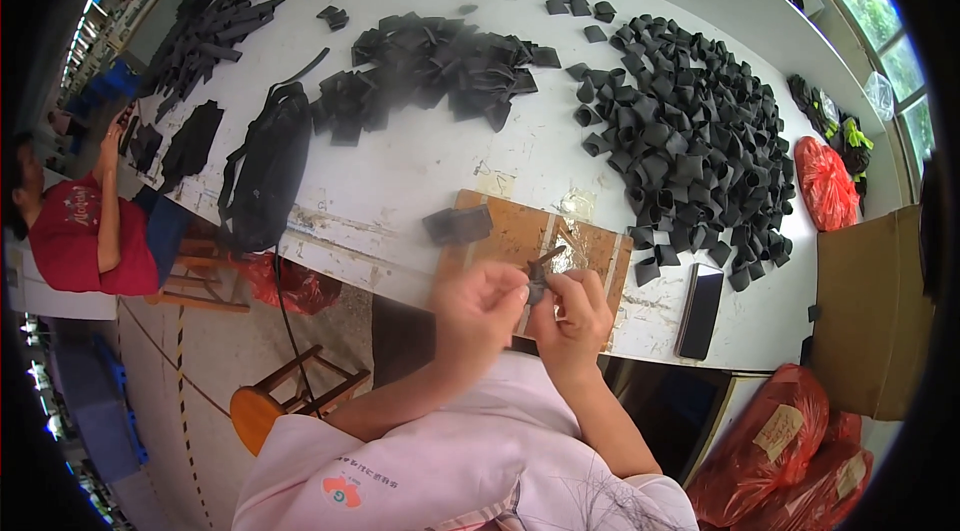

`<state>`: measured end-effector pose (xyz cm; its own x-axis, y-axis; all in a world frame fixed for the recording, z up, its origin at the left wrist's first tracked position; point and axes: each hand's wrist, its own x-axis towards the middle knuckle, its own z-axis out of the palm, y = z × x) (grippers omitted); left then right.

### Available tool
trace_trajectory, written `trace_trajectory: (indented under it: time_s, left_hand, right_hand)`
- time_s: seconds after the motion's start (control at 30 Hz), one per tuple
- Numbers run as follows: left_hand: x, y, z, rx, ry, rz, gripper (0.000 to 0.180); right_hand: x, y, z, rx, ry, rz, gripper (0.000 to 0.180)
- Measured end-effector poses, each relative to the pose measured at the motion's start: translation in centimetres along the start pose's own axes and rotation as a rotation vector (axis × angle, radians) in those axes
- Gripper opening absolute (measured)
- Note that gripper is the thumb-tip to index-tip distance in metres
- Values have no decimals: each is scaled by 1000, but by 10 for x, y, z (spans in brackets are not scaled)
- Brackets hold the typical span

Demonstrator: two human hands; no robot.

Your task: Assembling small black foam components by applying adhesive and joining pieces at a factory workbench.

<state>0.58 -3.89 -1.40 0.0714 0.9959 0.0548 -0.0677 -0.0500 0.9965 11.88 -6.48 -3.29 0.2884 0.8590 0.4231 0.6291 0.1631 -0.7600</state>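
My right hand is closed, pinching a small dark fabric piece between thumb and fingers over the near edge of a brown board. My left hand, slightly blurred, is beside it with thumb and fingertips pinched together, close against the piece; what it grips is hidden. A thin dark strip sticks out just above the fabric piece; I cannot tell whether they are joined. On the board's left edge rests a flat black fabric piece. Clear tape covers part of the board.
Many black fabric loops are heaped at right, with flat black pieces at the far middle. A phone lies near the front edge. A black bag is at left. A person works beyond a wooden stool.
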Motion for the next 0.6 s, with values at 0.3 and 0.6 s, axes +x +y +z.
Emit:
trace_trajectory:
  time_s: [0.3,0.6]
  left_hand:
    - [-1,-5,7,-71,11,-8,13]
    - [40,37,-12,-1148,-488,-558,17]
  right_hand:
    - [8,1,-20,1348,-372,1012,6]
    - [71,-32,-45,980,-499,558,19]
